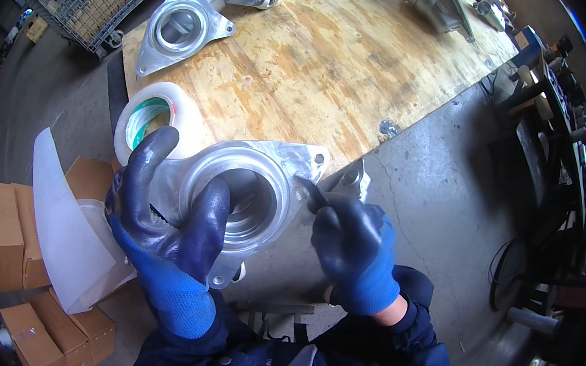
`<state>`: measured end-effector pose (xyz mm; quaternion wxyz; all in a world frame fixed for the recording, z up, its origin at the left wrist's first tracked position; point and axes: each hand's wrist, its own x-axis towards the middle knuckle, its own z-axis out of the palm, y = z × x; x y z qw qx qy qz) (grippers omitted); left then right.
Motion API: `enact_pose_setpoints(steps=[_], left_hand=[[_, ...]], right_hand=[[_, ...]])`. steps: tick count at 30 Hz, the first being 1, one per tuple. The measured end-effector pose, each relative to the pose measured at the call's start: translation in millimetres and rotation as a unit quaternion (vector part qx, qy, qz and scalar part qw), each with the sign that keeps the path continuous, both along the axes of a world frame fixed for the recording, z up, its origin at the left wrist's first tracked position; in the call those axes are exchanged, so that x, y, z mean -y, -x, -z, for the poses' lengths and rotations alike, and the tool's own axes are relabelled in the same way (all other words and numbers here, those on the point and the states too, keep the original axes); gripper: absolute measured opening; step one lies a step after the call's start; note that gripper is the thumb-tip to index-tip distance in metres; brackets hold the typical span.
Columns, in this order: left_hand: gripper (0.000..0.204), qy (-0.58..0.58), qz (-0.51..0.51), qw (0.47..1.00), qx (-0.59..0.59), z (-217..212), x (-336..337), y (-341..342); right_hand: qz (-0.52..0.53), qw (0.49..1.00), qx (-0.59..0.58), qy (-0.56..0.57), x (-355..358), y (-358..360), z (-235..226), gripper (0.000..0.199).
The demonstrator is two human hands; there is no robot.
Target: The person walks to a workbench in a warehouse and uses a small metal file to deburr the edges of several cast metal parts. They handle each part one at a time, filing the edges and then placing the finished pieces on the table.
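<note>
A shiny metal flange casting point(281, 164) with a wide round bore and holed corner lugs is held in front of me, by the near edge of the plywood table. My left hand point(160, 223), in a blue glove with a dark coating, grips its left side, the thumb reaching over the bore's rim. In my right hand point(351, 243), gloved the same way, is a small dark blade-like tool point(315, 195). Its tip lies at the casting's face, below the upper right lug; I cannot tell whether it touches. The fist hides the tool's handle.
A roll of clear tape point(189, 122) lies on the plywood table point(305, 63), beside the casting. Further off stand another flange casting point(159, 33) and several more metal parts. Cardboard boxes point(2, 231) and a white sheet point(64, 223) are at left; a wire cage point(98, 2) is behind.
</note>
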<state>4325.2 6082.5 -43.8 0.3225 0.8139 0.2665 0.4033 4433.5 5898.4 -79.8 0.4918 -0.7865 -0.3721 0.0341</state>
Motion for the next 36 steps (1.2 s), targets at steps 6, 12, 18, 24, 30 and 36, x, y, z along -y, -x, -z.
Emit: enact_pose_setpoints(steps=[6,12,18,24,30,36], left_hand=[[0.06,-0.042,0.005,0.998,0.043,9,-7,-1],[0.06,-0.029,0.002,0.999,0.042,9,-6,-3],[0.061,-0.019,-0.005,1.0,0.015,5,-4,-2],[0.065,-0.01,0.0,1.0,-0.002,0,-2,2],[0.062,-0.026,-0.001,0.999,0.032,5,-4,-2],[0.061,-0.006,-0.003,1.0,-0.009,-1,1,-1]], right_hand=[[-0.005,1.0,-0.014,-0.008,-3,-1,0,0.007],[-0.015,0.999,-0.039,-0.009,-1,-2,-3,0.007],[-0.012,1.0,-0.027,-0.01,-1,-3,-1,0.006],[-0.016,0.998,-0.051,-0.023,1,-5,-1,0.006],[-0.009,0.998,-0.048,-0.024,0,-3,-1,0.005],[0.005,0.997,-0.072,-0.016,2,-4,1,0.006]])
